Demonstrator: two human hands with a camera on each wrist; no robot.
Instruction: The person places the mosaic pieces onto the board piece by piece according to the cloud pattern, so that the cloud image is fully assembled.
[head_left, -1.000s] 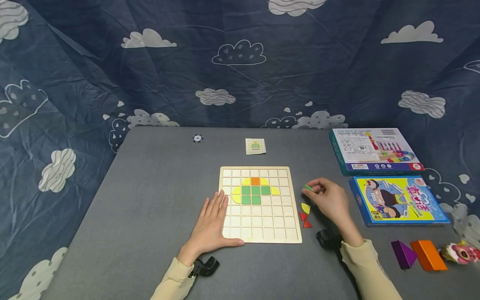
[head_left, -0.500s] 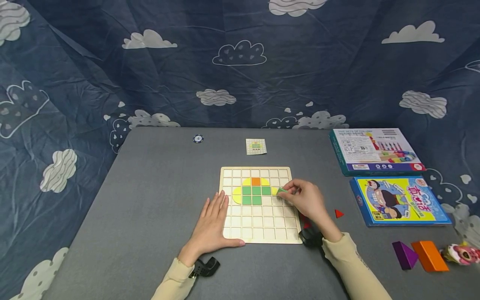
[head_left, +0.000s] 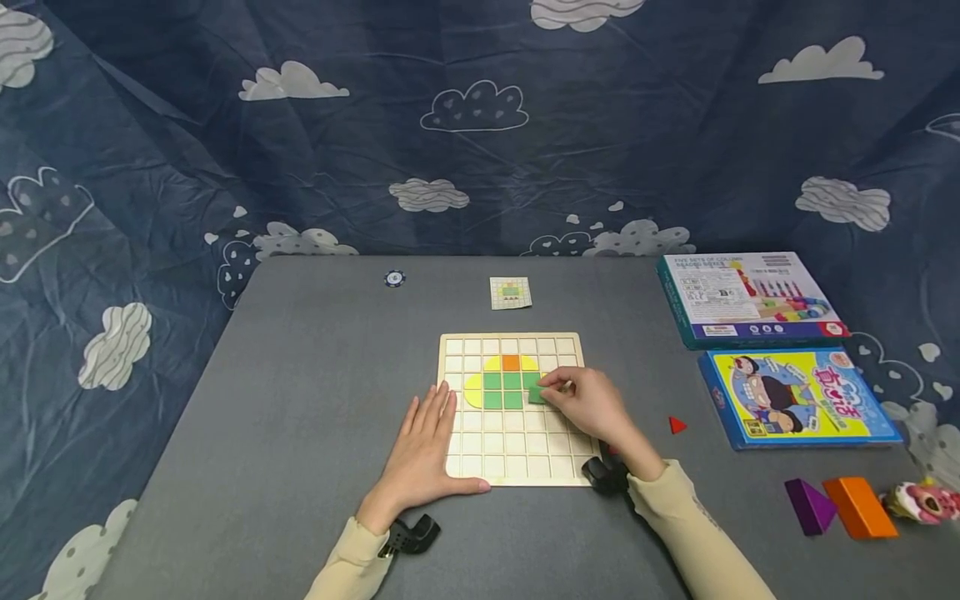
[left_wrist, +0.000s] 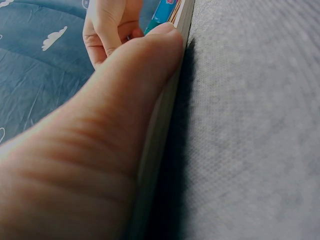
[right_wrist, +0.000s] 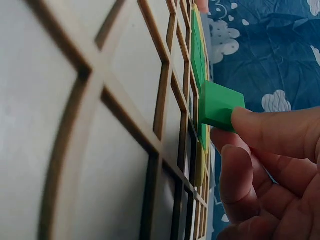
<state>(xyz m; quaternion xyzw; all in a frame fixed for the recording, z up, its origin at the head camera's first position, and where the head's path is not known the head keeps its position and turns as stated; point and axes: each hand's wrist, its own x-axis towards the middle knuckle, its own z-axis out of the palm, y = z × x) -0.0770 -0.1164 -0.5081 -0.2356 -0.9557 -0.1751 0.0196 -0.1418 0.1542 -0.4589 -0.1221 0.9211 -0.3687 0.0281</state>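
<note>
Head view: a wooden grid board point(head_left: 517, 467) lies on the grey tabletop point(head_left: 300, 400). The left hand point(head_left: 423, 446) lies flat with straight fingers on the board's left edge, thumb along its near rim. The right hand point(head_left: 588, 404) pinches a green tile point(head_left: 537, 395) at its fingertips, low over the board, just right of the green squares point(head_left: 502, 390) already set in the grid. Above those sit an orange square point(head_left: 511, 362) and yellow pieces point(head_left: 473, 390). A red triangle point(head_left: 677, 425) lies on the tabletop right of the board. Farther right are two boxes point(head_left: 795, 400), and near the right edge a purple block point(head_left: 808, 505) beside an orange block point(head_left: 858, 507). A small card point(head_left: 511, 292) lies beyond the board.

Left wrist view: the left thumb point(left_wrist: 125, 100) presses along the board's edge point(left_wrist: 162, 125); the right hand point(left_wrist: 107, 25) shows beyond it.

Right wrist view: the right hand's fingers point(right_wrist: 270, 132) grip the green tile point(right_wrist: 217, 106), which is tilted, one edge at the grid point(right_wrist: 100, 100) beside the placed green squares point(right_wrist: 198, 55). Whether it touches the board I cannot tell.
</note>
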